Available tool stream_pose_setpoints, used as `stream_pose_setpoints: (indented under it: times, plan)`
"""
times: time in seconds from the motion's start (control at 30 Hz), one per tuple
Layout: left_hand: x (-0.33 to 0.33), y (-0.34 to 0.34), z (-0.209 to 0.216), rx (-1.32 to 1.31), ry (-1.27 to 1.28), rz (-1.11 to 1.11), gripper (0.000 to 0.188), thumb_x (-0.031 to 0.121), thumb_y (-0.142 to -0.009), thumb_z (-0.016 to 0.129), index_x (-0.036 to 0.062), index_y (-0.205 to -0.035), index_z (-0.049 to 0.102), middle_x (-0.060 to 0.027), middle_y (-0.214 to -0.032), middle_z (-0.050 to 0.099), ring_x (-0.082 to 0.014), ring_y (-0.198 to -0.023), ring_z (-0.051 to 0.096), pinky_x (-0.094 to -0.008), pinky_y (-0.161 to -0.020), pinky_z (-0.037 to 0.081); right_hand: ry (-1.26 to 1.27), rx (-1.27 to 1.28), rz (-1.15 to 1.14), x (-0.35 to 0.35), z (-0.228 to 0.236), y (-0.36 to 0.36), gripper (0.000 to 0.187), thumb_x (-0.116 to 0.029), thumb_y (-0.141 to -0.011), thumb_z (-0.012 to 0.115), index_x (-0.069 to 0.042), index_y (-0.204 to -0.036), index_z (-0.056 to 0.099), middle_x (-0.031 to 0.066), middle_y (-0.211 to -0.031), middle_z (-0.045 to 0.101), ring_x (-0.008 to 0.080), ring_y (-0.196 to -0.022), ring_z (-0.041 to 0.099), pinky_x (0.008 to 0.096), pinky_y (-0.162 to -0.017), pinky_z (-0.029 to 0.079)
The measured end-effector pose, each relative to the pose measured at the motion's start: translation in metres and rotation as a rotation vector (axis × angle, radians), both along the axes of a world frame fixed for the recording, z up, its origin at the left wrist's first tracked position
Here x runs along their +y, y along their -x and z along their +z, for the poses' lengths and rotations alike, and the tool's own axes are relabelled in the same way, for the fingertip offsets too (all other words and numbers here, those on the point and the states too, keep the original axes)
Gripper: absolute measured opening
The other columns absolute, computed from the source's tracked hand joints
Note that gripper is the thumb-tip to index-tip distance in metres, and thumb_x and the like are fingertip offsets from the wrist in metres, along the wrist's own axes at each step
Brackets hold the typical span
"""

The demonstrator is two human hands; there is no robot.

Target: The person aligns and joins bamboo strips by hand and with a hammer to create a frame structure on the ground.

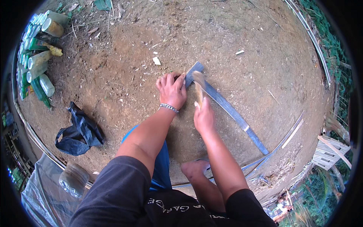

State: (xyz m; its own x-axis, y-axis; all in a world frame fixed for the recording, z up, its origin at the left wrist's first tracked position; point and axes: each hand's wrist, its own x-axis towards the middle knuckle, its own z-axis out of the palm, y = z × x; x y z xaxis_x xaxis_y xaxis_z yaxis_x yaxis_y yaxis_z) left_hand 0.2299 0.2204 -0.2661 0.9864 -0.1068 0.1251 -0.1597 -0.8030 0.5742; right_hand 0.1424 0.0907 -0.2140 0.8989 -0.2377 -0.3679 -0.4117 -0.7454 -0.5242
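Observation:
My left hand (pixel 173 90) is low over the dirt, fingers curled and pressed together at the near end of a flat grey bar (pixel 196 69). What the fingertips cover there is hidden. In my closed right hand (pixel 205 116) is a short wooden-handled tool (pixel 199 90), shaped like a hammer; its head is smeared by motion and crosses close over the bar. Just right of it a long machete (pixel 227 106) lies slanting on the ground, its blue handle (pixel 258 143) toward the lower right. The blade's upper end is partly behind the tool head.
Glass and plastic bottles (pixel 39 60) are heaped at the far left. Nearer lies a black plastic bag (pixel 79 130). Wood chips (pixel 156 61) dot the soil. A pale strip (pixel 292 133) lies at the right, near a slatted wooden piece (pixel 328 152). My bare foot (pixel 193 169) is below my hands.

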Motion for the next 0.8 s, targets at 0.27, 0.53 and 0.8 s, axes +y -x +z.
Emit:
stream_pose_setpoints:
  times: [0.27,0.53,0.8]
  plan:
    - [0.004,-0.002,0.000,-0.015,0.017,0.000,0.025,0.014,-0.086,0.069,0.0166,-0.110,0.075,-0.0047,-0.114,0.064,-0.0291,-0.116,0.054,-0.0475,-0.104,0.033,-0.163,-0.521,-0.027,-0.001,0.017,0.000,0.038,-0.016,-0.099,0.057,0.002,-0.130,0.048,0.0306,-0.102,0.066,0.0515,-0.093,0.065,0.0512,-0.082,0.053]
    - [0.002,0.000,-0.002,0.022,0.029,0.011,0.027,0.016,-0.087,0.069,0.0176,-0.113,0.074,-0.0051,-0.116,0.062,-0.0295,-0.121,0.052,-0.0524,-0.108,0.031,-0.072,-0.178,-0.073,-0.008,0.015,0.002,0.046,-0.016,-0.097,0.059,0.005,-0.136,0.047,0.0334,-0.116,0.063,0.0508,-0.103,0.063,0.0511,-0.088,0.052]
    - [-0.001,0.001,-0.002,0.022,0.005,-0.010,0.027,0.015,-0.086,0.069,0.0174,-0.112,0.074,-0.0057,-0.117,0.062,-0.0302,-0.121,0.052,-0.0535,-0.108,0.031,0.020,0.244,-0.037,-0.009,0.003,-0.011,0.044,-0.015,-0.097,0.058,0.001,-0.135,0.045,0.0326,-0.106,0.064,0.0511,-0.095,0.064,0.0544,-0.082,0.053]
